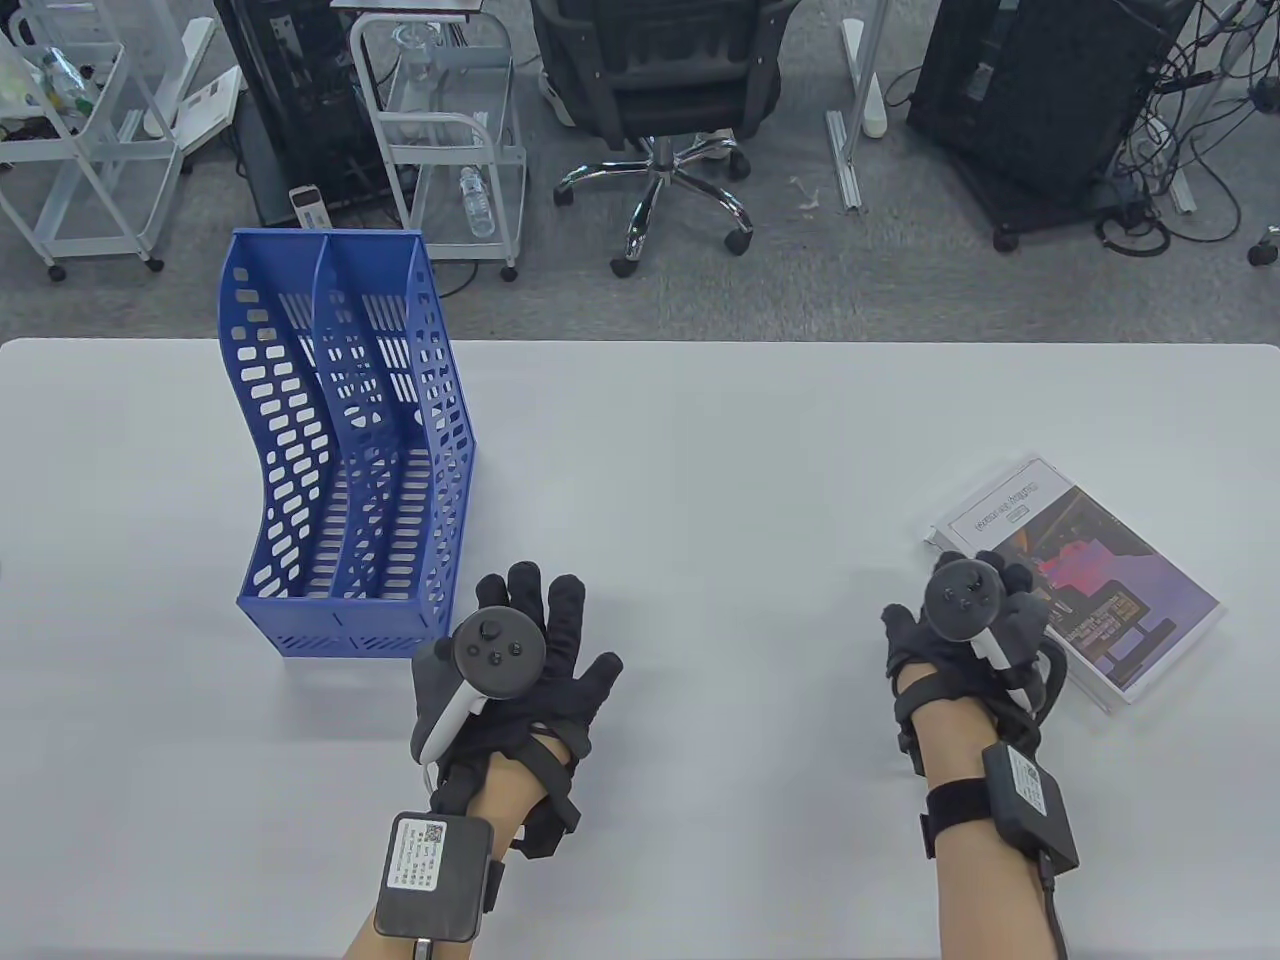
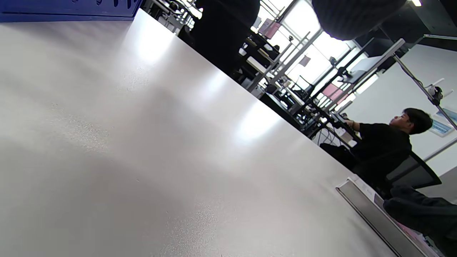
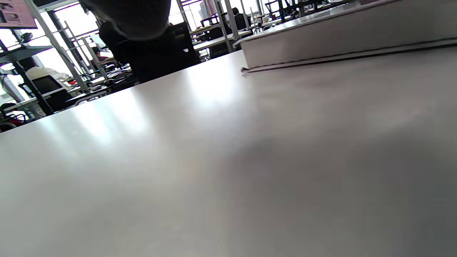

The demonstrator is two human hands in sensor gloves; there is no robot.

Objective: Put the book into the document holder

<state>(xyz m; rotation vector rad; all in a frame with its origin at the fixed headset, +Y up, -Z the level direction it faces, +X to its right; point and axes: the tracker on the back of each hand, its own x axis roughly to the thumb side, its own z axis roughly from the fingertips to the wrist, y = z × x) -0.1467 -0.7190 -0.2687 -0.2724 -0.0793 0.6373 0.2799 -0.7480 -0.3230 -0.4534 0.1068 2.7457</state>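
A blue perforated document holder [image 1: 340, 450] stands upright at the table's left, its open slots facing up; its base shows in the left wrist view [image 2: 68, 9]. The book [image 1: 1100, 580], with a white and purple cover, lies flat at the right. It also shows edge-on in the right wrist view [image 3: 339, 43] and in the left wrist view [image 2: 371, 210]. My left hand [image 1: 545, 640] lies flat on the table with fingers spread, just right of the holder's near corner, holding nothing. My right hand [image 1: 1010, 600] rests with its fingers on the book's near-left edge.
The white table [image 1: 700, 450] runs the full width of the view. Beyond its far edge stand an office chair [image 1: 660, 90], white wire carts [image 1: 450, 130] and black computer cases [image 1: 1040, 90].
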